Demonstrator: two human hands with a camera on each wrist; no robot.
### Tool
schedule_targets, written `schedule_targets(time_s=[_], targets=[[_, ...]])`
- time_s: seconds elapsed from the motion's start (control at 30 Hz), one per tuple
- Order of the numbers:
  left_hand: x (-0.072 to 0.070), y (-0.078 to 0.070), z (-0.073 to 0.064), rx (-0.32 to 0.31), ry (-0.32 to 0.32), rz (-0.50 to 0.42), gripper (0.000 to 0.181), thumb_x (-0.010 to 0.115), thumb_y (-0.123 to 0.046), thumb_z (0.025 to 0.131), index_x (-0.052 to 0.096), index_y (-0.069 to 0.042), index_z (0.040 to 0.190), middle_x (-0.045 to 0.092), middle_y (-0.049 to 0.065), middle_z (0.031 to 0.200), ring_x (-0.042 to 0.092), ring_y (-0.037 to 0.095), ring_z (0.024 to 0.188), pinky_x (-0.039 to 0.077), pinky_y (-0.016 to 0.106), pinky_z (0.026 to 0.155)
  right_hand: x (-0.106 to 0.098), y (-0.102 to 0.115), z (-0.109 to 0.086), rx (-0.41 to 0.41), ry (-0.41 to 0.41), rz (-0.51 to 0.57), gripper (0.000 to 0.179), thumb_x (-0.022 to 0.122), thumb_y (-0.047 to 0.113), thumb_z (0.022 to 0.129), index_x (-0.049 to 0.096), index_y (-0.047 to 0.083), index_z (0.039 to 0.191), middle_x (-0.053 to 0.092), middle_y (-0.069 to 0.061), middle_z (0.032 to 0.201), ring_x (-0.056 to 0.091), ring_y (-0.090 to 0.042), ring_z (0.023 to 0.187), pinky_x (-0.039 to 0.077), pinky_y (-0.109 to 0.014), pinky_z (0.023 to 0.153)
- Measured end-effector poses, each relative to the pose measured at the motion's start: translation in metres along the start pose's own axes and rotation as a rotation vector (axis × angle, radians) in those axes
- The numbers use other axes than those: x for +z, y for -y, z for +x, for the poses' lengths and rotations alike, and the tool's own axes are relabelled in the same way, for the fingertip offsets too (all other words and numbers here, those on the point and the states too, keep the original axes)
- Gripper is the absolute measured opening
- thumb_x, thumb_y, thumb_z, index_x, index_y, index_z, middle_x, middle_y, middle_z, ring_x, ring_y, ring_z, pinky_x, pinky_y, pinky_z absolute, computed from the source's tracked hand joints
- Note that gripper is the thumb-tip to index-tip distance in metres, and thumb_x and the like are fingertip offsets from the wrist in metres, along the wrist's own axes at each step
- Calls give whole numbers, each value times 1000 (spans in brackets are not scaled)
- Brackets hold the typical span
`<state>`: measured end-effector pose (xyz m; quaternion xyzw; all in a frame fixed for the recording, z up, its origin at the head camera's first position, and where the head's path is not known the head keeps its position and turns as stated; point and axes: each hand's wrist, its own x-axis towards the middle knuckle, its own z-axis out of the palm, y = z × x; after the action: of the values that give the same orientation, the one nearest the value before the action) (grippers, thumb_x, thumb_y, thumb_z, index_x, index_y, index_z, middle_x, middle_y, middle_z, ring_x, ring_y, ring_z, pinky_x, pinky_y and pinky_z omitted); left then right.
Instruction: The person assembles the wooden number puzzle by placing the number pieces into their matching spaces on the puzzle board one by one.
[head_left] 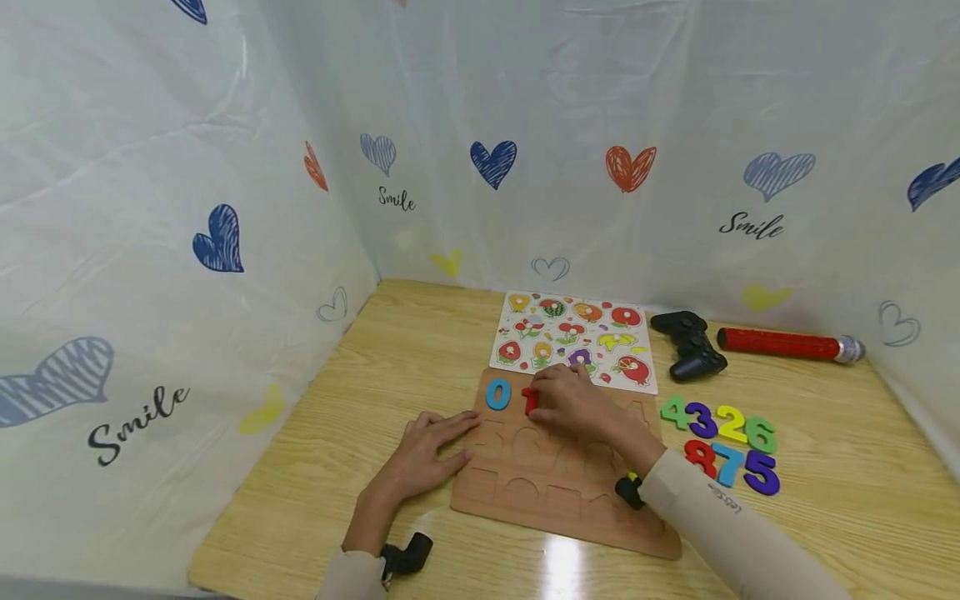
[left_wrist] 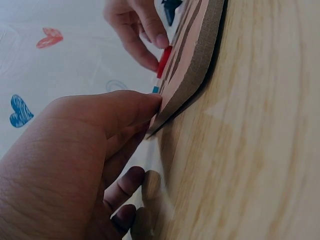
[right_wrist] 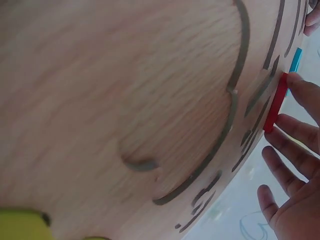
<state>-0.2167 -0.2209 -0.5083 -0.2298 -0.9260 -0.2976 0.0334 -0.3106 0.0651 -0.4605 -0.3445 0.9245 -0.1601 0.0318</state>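
A wooden number board (head_left: 555, 527) with cut-out recesses lies on the table. A blue number 0 (head_left: 498, 394) sits at its top left. Beside the 0, my right hand (head_left: 576, 404) pinches a red number 1 (head_left: 529, 402) between thumb and fingers, at the board's surface; the right wrist view shows the red piece (right_wrist: 276, 102) from its edge. My left hand (head_left: 426, 454) touches the board's left edge with fingers extended. In the left wrist view, a fingertip of the left hand (left_wrist: 95, 135) meets the board's edge (left_wrist: 192, 75). My right forearm hides part of the board.
Several loose numbers (head_left: 731, 429) lie right of the board. A yellow piece (right_wrist: 22, 225) shows near my right wrist. Behind the board are a fruit puzzle (head_left: 577, 333), a black game controller (head_left: 688, 344) and a red cylinder with a silver end (head_left: 780, 342). A printed curtain (head_left: 562, 100) stands behind.
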Motion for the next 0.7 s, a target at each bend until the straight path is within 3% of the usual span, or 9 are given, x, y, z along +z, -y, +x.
schedule_targets(time_s=[0.47,0.7], targets=[[2,-3,4,21,-11,7,51,64,-39,98,56,-23,146,49,-7,151,44,15,105,30,41,84,-6,-4,-14,-4,-26,-31,42,74,32,92,67,11,128,63,-5,131,47,-30,128,26,-59,105],[2,0,2,-4,-9,3,51,65,-38,97,56,-24,146,49,-10,151,44,14,105,30,40,83,-18,-5,-30,-27,-70,-64,40,75,28,91,69,8,124,65,-8,126,51,-32,125,31,-59,101]])
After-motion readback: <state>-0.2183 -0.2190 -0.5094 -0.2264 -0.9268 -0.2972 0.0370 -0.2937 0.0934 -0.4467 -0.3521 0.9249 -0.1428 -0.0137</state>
